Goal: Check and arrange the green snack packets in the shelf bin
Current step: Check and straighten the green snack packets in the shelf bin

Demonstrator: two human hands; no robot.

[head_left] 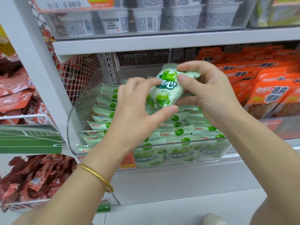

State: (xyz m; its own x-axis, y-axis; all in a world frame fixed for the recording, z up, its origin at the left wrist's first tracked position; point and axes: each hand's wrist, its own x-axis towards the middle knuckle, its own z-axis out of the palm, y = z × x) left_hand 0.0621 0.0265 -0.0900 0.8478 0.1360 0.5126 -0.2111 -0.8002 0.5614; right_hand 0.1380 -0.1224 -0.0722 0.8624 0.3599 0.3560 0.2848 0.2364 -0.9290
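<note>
I hold one green snack packet [168, 85] up over the back of the clear shelf bin [76, 114], well above the stock. My right hand [209, 95] grasps its upper end, thumb on the printed face and fingers curled behind and beneath it. My left hand [138, 111] pinches the lower end between forefinger and thumb; a gold bangle [97, 177] sits on that wrist.

Below my hands, the other green packets [178, 127] fill most of the bin. They stand on edge in rows that look fairly even, and a few at the front face out through the wall.

I judge the arranging largely done. What is left is to finish looking over this one packet and slot it into a row. The back of the bin looks barer, so I may have gaps to close there. Orange packets [267, 95] fill the neighbouring section.
</note>
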